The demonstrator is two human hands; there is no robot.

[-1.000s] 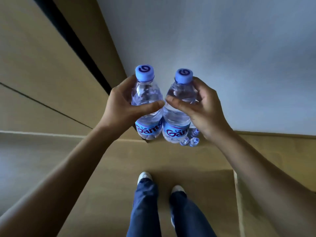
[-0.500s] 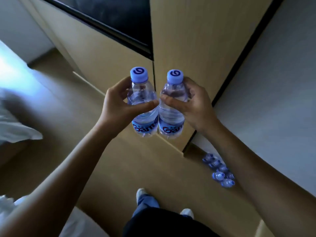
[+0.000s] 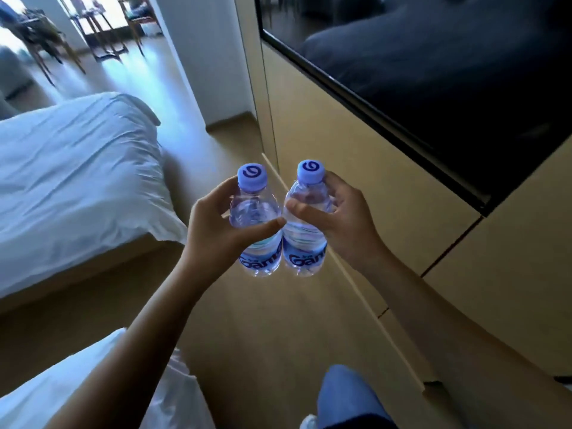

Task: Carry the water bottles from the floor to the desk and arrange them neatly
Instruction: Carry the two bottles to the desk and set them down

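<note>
Between bed point(image 3: 77, 181) and cabinet point(image 3: 356, 144), your left hand point(image 3: 216, 233) grips one water bottle point(image 3: 257, 224), your right hand point(image 3: 346, 224) another point(image 3: 305, 224), upright and touching; neither has reached a desk yet.

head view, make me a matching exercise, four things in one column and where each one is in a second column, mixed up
Things:
1. left bottle
2. right bottle
3. bed
4. dark screen

Places:
A. upper right, set in the beige wall panel
B. held upright in the right hand
C. left side of the view, under white bedding
D. held upright in the left hand

Pairs: 1-D, 2-B, 3-C, 4-A
</note>
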